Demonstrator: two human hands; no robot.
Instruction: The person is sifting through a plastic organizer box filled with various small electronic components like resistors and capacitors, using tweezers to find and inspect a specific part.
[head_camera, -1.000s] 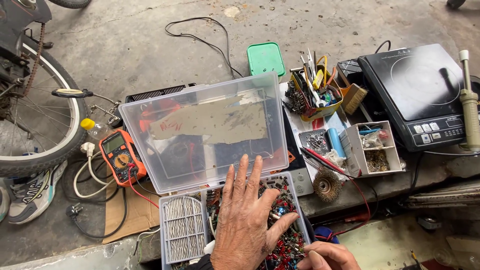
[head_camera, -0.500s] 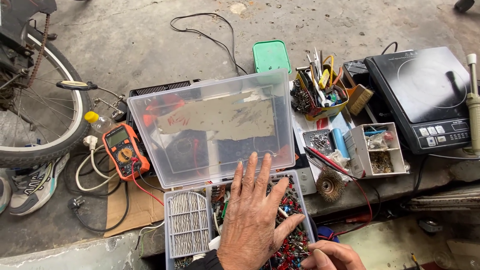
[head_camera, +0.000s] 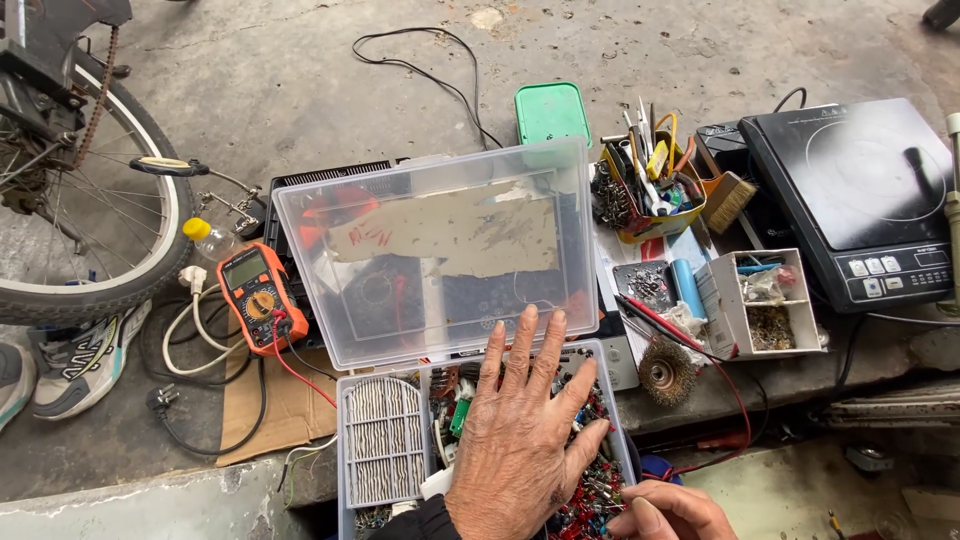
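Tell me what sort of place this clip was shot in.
Probably an informal outdoor repair spot on a concrete floor. An orange multimeter, an open clear parts box of small components under the left hand, a bin of hand tools and a bicycle wheel suggest it.

orange multimeter (head_camera: 259, 297) | green lidded box (head_camera: 552, 112) | black induction cooker (head_camera: 860, 200) | wire brush wheel (head_camera: 668, 373) | bicycle wheel (head_camera: 90, 230)

An orange multimeter (head_camera: 258, 296) with a grey screen lies left of a lid's brown cardboard label (head_camera: 455, 233).
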